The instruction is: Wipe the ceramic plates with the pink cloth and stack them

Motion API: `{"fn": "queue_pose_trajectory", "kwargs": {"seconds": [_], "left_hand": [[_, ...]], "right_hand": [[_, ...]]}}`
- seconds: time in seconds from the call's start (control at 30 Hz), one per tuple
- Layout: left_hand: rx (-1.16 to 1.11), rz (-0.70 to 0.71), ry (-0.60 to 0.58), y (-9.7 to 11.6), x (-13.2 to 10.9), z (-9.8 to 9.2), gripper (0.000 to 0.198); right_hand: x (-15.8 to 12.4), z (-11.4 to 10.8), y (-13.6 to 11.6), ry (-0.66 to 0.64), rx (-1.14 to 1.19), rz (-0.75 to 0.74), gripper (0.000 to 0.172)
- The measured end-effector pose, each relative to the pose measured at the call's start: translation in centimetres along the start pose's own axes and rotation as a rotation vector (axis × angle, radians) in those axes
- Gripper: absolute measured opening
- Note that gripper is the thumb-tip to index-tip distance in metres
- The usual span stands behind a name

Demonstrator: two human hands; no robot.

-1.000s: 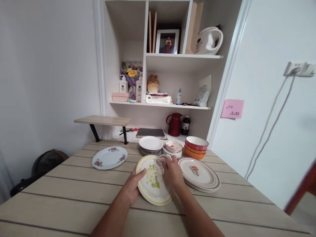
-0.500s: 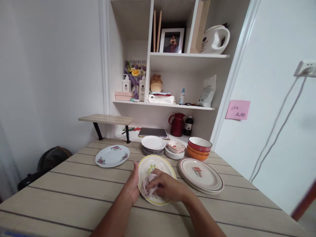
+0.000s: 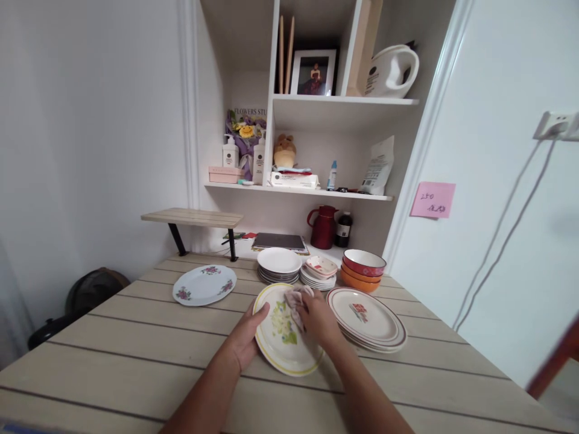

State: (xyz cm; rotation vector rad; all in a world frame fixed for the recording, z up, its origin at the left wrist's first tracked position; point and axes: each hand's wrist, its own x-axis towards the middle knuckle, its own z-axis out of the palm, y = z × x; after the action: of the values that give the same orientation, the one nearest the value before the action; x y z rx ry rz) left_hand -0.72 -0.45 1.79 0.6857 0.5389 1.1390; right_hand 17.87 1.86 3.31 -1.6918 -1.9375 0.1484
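Note:
A round plate [image 3: 281, 351] with a yellow rim and a green-yellow flower print lies on the wooden table in front of me. My left hand [image 3: 246, 339] grips its left edge, thumb lying over the rim. My right hand [image 3: 318, 318] is closed on a crumpled pinkish cloth [image 3: 296, 298] and presses it against the plate's far right part.
A stack of red-rimmed plates [image 3: 367, 321] lies just right of my right hand. Behind are a stack of white plates [image 3: 278, 263], small dishes [image 3: 319, 271] and red and orange bowls [image 3: 363, 268]. A floral plate [image 3: 204, 284] lies at the left. Shelves stand behind the table.
My right hand has carried the cloth from the plate's near-left middle back up to its far right edge, uncovering the flower print. My left hand stays on the plate's left rim.

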Motion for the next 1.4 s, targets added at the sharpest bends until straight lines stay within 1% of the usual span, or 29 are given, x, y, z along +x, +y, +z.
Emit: {"fn": "queue_pose_trajectory", "kwargs": {"seconds": [0.1,0.17,0.2,0.3,0.37,0.47,0.53,0.6,0.63,0.7,0.77,0.83,0.9,0.97,1.03,1.17,1.23,1.3,1.4], "left_hand": [[0.013,0.004,-0.059,-0.1,-0.1,0.3,0.064],[0.009,0.010,-0.065,-0.2,0.0,0.3,0.063],[0.005,0.015,-0.056,-0.2,0.0,0.3,0.062],[-0.006,-0.002,-0.003,-0.3,0.1,0.2,0.059],[-0.012,-0.056,0.024,-0.3,0.1,0.1,0.063],[-0.050,-0.115,0.008,-0.2,0.2,-0.1,0.075],[-0.091,-0.098,-0.023,-0.1,0.3,-0.2,0.077],[-0.110,-0.040,-0.010,0.0,0.4,-0.3,0.072],[-0.104,-0.006,0.019,0.1,0.4,-0.3,0.069],[-0.069,0.047,0.095,0.0,0.4,-0.3,0.065],[-0.026,0.067,0.141,0.0,0.3,-0.2,0.065],[0.013,0.073,0.154,-0.1,0.2,-0.1,0.063],[0.046,0.079,0.166,-0.2,0.0,0.0,0.063],[0.074,0.077,0.171,-0.3,-0.1,0.2,0.066],[0.088,0.070,0.156,-0.4,0.0,0.3,0.069],[0.090,0.073,0.118,-0.7,0.2,0.2,0.071],[0.097,0.075,0.102,-0.8,0.3,0.1,0.072],[0.110,0.068,0.108,-0.9,0.3,-0.1,0.072],[0.137,0.053,0.140,-0.8,0.2,-0.1,0.069]], "right_hand": [[-0.1,0.9,-1.9,0.055,0.135,-0.126,0.028],[-0.3,1.0,-3.0,0.050,0.220,-0.254,0.029],[-0.5,1.0,-3.4,0.025,0.252,-0.318,0.029],[-1.2,0.7,-4.3,-0.104,0.297,-0.420,0.020],[-1.6,0.5,-4.5,-0.208,0.302,-0.448,0.014],[-1.9,-0.2,-3.9,-0.347,0.294,-0.470,0.015],[-1.8,-0.8,-2.9,-0.420,0.256,-0.427,0.017],[-1.5,-1.4,-1.5,-0.427,0.159,-0.299,0.018],[-1.3,-1.7,-0.7,-0.389,0.090,-0.207,0.018],[-0.9,-1.9,0.7,-0.253,-0.037,-0.024,0.020],[-0.5,-1.8,1.6,-0.113,-0.102,0.091,0.023],[0.0,-1.3,2.0,-0.025,-0.108,0.126,0.026],[0.5,-0.4,1.7,0.021,-0.099,0.118,0.028],[1.0,0.4,1.0,0.044,-0.071,0.071,0.032],[1.4,1.2,0.0,0.082,-0.018,-0.021,0.033],[1.4,2.1,-1.8,0.159,0.141,-0.297,0.032],[1.0,2.2,-2.5,0.132,0.220,-0.427,0.034],[0.4,2.1,-3.0,0.069,0.274,-0.526,0.036],[-0.1,1.7,-3.3,-0.019,0.303,-0.589,0.033]]}}
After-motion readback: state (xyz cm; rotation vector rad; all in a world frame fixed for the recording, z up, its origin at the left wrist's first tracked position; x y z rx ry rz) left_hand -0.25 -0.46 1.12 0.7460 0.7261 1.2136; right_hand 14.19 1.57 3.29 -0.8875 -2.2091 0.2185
